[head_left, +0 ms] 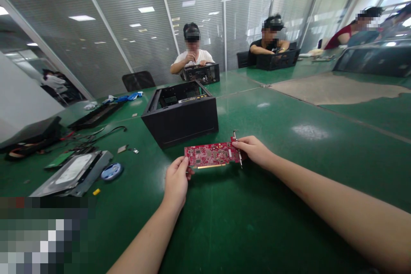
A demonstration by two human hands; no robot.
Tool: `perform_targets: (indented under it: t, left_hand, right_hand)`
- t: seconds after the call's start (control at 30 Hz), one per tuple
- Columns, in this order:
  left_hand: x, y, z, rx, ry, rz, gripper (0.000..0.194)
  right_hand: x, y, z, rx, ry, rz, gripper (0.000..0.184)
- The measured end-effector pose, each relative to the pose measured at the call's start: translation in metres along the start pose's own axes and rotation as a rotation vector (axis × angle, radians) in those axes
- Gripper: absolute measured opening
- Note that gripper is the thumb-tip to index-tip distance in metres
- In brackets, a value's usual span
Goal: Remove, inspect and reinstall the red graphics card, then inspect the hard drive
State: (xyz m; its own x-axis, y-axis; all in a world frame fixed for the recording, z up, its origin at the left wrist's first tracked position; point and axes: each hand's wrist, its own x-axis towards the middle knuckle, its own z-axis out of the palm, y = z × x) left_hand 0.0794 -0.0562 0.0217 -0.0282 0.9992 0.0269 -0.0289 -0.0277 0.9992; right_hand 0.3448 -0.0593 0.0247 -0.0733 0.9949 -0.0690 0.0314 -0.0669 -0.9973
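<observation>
A red graphics card (210, 155) is held up between my two hands, above the green table. Its gold edge connector points down toward me, and the metal bracket (238, 154) is at its right end. My left hand (177, 180) pinches the card's lower left corner between thumb and fingers. At the other end, my right hand (253, 150) grips the card next to the bracket. Just beyond the card stands an open black computer case (184, 120), its upper side uncovered and some parts visible inside.
Left on the green table (289, 171) lie a metal drive (72, 173), a round blue object (111, 171), a yellow piece (96, 192) and cables (109, 130). Across the table, one person (192, 53) and another person (271, 45) handle black cases. A brown sheet (337, 87) lies at right.
</observation>
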Motion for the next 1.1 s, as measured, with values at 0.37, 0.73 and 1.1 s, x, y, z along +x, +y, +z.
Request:
perform_targets:
  t: [0.37,0.73,1.1]
  left_hand:
    - [-0.0001,-0.0004,0.0007,-0.024,0.009,-0.012,0.042]
    - [-0.0013,0.0008,0.0013,0.008,-0.03,0.005,0.035]
    - [-0.0012,0.0017,0.0015,0.008,-0.03,0.011,0.032]
  right_hand:
    - [-0.0004,-0.0011,-0.0005,-0.012,0.029,0.005,0.031]
    - [-0.0028,-0.0039,0.0012,0.004,0.039,0.038,0.029]
    - [-0.0009,0.0001,-0.0029,-0.019,0.02,0.006,0.029]
